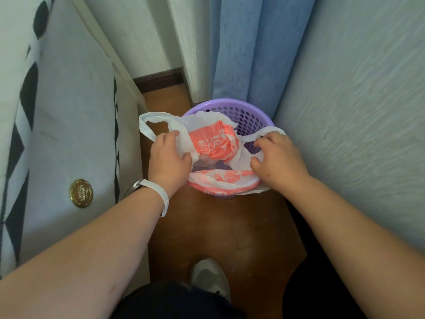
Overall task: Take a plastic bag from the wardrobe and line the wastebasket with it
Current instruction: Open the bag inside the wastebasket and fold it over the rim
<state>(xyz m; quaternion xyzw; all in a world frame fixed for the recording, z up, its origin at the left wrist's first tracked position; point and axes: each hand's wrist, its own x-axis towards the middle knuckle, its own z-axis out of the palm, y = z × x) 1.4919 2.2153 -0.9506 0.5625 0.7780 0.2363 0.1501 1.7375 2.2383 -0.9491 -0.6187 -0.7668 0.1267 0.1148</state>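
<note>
— What is counted here?

— One wastebasket (250, 116), one plastic bag (211, 141) and two hands are counted, the left hand (169, 157) and the right hand (278, 157). Two handle loops are seen on the bag: the left loop (143, 128) hangs free outside the rim, and the right loop (255, 135) is caught under fingers. One white wristband (162, 195) is worn on the left wrist. One white shoe (209, 277) (blurred) is seen at the near edge of the floor (241, 226).

— Where is the wastebasket placed?

— It is stood on the wooden floor at its far edge, in the corner formed by the blue curtain (253, 54) and the pale wall (356, 88) on the right (its perforated purple side is shown only at the far part).

— What is held in it?

— The plastic bag is held in it, white with orange-red print, crumpled and pushed partly down inside. Its mouth is folded over the near rim, while the far rim is left bare. Whether anything lies beneath the bag cannot be told.

— How are the fingers set?

— The left hand is clenched on the bag's left side, film being pinched between thumb and curled fingers. The right hand is curled over the bag's right edge at the rim, and the film is grasped there.

— Anything else?

— One mattress (69, 111), marked by a single gold badge (81, 193), is seen along the floor's left edge.
</note>
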